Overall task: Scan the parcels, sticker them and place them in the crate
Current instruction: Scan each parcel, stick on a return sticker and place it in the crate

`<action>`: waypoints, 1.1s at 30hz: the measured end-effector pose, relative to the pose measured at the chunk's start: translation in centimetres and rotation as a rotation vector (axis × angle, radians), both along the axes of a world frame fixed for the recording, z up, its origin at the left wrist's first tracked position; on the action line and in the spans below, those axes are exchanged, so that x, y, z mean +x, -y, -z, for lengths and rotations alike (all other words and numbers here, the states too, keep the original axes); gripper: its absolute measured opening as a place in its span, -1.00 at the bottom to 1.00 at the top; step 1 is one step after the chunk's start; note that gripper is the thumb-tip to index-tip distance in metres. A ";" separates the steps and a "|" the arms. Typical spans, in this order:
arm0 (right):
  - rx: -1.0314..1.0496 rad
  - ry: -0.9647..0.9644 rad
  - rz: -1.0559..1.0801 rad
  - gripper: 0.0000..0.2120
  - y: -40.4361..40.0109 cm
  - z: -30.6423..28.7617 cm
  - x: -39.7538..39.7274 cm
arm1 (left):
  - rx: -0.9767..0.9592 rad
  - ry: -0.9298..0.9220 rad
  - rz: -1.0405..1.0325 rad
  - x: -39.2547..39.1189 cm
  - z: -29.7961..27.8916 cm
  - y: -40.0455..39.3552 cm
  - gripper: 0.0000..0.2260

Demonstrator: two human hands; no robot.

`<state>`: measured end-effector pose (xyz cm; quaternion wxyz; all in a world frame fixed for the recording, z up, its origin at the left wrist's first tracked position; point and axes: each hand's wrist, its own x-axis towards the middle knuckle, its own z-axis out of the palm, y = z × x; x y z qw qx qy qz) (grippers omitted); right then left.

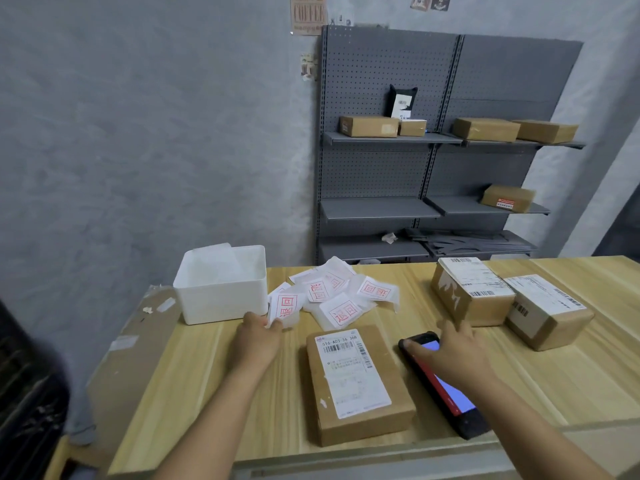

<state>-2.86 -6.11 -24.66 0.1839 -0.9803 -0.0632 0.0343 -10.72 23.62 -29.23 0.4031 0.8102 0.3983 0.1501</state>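
A brown parcel (356, 386) with a white barcode label lies flat on the wooden table (207, 375) between my arms. My left hand (258, 337) reaches to the pile of white stickers with red print (341, 294) and pinches the near edge of one sticker (284, 307). My right hand (450, 355) rests with spread fingers over the top end of a black handheld scanner (446, 393), which lies on the table with its screen lit. The white plastic crate (221, 282) stands at the table's back left, beside my left hand. Two more labelled parcels, one (471, 294) and another (549, 313), sit at the right.
A grey pegboard shelf unit (433, 168) behind the table carries several brown boxes. A cardboard sheet (138, 341) leans along the table's left edge. The grey wall runs behind on the left.
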 end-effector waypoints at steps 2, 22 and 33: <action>0.100 0.055 -0.086 -0.42 -2.8 -1.2 0.2 | 0.010 -0.011 -0.003 0.3 0.3 -1.1 -0.75; 0.530 -0.305 -0.185 -0.73 -20.1 0.9 1.9 | -0.022 0.004 0.203 -1.6 0.6 -3.3 -0.87; 0.436 -0.256 -0.275 -0.63 -20.7 1.8 1.2 | -0.175 0.054 0.201 -2.4 -0.1 -3.0 -0.88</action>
